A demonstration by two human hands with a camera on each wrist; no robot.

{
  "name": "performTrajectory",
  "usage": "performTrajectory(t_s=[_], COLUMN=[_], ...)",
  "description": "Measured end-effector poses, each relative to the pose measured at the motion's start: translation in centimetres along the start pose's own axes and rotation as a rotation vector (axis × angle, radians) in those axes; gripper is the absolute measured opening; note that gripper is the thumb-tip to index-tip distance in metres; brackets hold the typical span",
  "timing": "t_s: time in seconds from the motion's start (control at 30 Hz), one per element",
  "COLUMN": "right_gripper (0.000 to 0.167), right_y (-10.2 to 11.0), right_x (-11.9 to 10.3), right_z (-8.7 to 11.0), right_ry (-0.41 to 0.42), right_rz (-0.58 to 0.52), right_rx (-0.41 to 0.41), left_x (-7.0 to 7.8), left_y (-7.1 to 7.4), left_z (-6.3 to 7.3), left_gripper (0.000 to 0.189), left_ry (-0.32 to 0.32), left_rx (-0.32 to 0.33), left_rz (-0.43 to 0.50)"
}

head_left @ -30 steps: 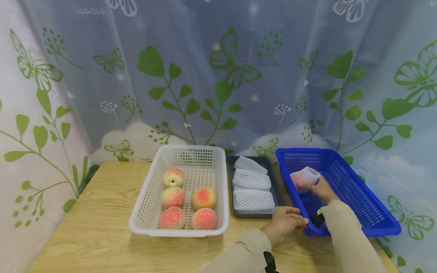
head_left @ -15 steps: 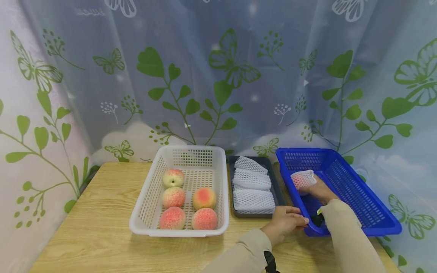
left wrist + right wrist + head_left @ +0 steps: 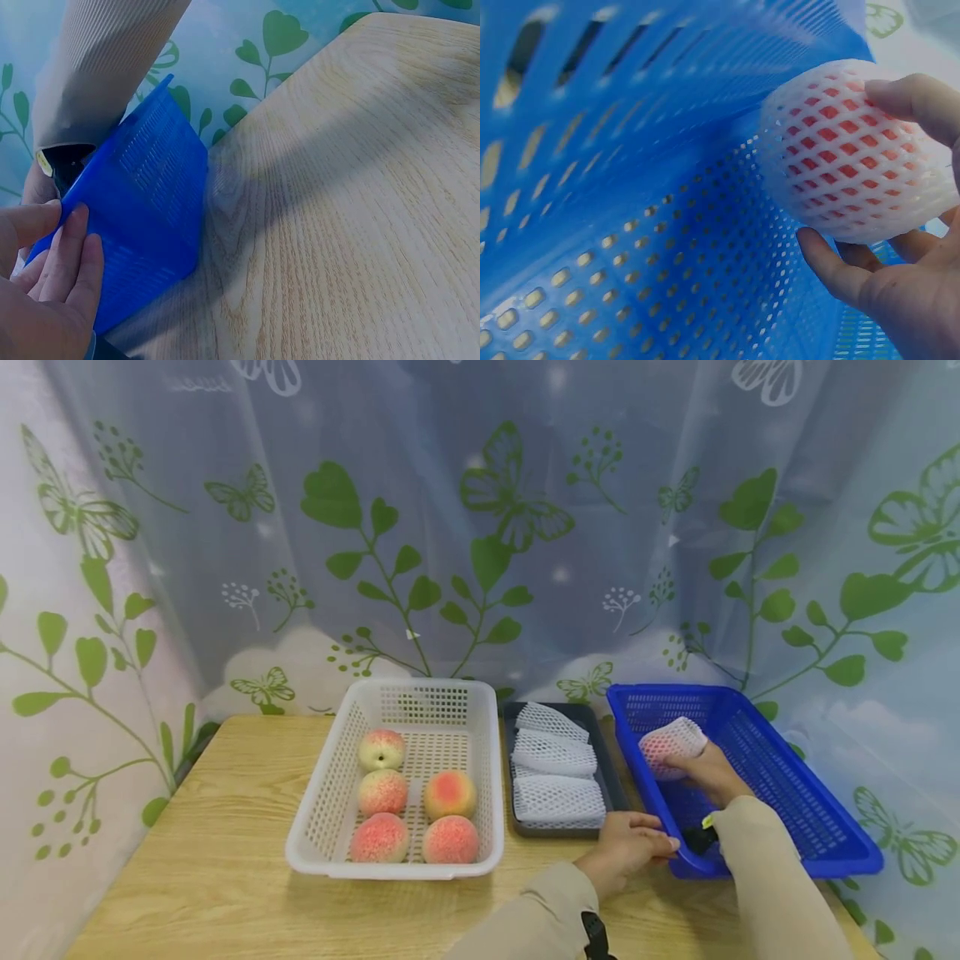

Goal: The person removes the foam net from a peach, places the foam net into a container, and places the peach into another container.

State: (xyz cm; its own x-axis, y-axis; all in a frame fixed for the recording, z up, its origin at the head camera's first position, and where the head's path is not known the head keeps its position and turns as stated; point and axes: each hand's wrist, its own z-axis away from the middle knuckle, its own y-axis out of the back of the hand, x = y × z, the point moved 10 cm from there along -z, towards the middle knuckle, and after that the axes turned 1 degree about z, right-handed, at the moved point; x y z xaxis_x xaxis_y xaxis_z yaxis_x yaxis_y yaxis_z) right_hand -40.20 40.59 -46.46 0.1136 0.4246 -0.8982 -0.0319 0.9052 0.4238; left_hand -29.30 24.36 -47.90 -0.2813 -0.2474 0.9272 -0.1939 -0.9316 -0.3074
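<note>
A peach in a white foam net [image 3: 672, 748] is inside the blue basket [image 3: 810, 785], near its left wall. My right hand [image 3: 708, 772] holds it; in the right wrist view the thumb lies on the net [image 3: 847, 150] and the other fingers [image 3: 832, 262] are under and beside it. My left hand [image 3: 626, 852] pinches the basket's near left corner. In the left wrist view its thumb and fingers [image 3: 67, 255] are on either side of the blue rim [image 3: 112, 161].
A dark tray [image 3: 617, 777] with several white foam nets [image 3: 558, 800] stands left of the blue basket. Further left, a white basket [image 3: 300, 827] holds several bare peaches [image 3: 381, 838]. All stand on a wooden table [image 3: 202, 827] before a patterned curtain [image 3: 450, 527].
The netted peach has turned and shifted slightly within the basket, its net end sinking behind my right hand and then showing again. My left hand stays at the basket corner.
</note>
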Motion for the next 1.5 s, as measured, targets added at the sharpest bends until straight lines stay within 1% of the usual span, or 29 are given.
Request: performTrajectory(t_s=[0.13,0.3,0.47,0.6,0.7,0.77,0.87,0.93,1.07,1.17,1.27,1.37,1.5], right_gripper=[0.070,0.077,0.081,0.079,0.074,0.071,0.068,0.066,0.064,0.062,0.061,0.062,0.063], right_y=[0.5,1.3,1.5,1.4,1.2,1.1,0.7,0.4,-0.6,-1.2,-2.0,-3.0,-4.4], right_x=[-0.8,-2.5,-4.2,-5.3,-6.3,-6.9,-7.9,-8.4,-9.5,-10.2,-10.4,-10.5,-10.3], right_z=[0.0,0.2,0.8,1.5,2.0,2.5,3.2,3.8,5.1,6.0,6.8,7.7,8.7], right_ry=[0.023,0.050,0.057,0.071,0.109,0.140,0.185,0.210,0.265,0.291,0.302,0.306,0.294], right_rz=[-0.037,-0.040,-0.048,-0.026,-0.020,-0.011,-0.019,-0.022,-0.035,-0.034,-0.032,-0.030,-0.025], right_rx=[0.002,-0.003,-0.006,-0.022,-0.034,-0.047,-0.074,-0.090,-0.128,-0.149,-0.170,-0.202,-0.235], left_x=[0.0,0.1,0.2,0.2,0.2,0.4,1.2,1.9,3.9,5.5,6.8,7.7,8.0], left_y=[0.0,0.0,0.1,0.2,0.3,0.5,1.0,1.5,2.5,3.1,3.7,4.2,4.7], left_z=[0.1,0.1,0.2,0.2,0.2,0.2,0.4,0.5,0.8,0.9,1.0,1.2,1.5], left_gripper=[0.021,0.022,0.021,0.021,0.022,0.023,0.026,0.029,0.038,0.046,0.051,0.058,0.066], left_ry=[-0.003,-0.017,-0.022,-0.023,-0.031,-0.044,-0.079,-0.107,-0.192,-0.273,-0.337,-0.368,-0.363], left_rx=[-0.004,-0.008,0.007,0.028,0.046,0.070,0.114,0.139,0.139,0.118,0.100,0.056,-0.021], left_rz=[-0.006,0.017,0.004,-0.016,-0.035,-0.067,-0.125,-0.146,-0.172,-0.216,-0.257,-0.278,-0.300])
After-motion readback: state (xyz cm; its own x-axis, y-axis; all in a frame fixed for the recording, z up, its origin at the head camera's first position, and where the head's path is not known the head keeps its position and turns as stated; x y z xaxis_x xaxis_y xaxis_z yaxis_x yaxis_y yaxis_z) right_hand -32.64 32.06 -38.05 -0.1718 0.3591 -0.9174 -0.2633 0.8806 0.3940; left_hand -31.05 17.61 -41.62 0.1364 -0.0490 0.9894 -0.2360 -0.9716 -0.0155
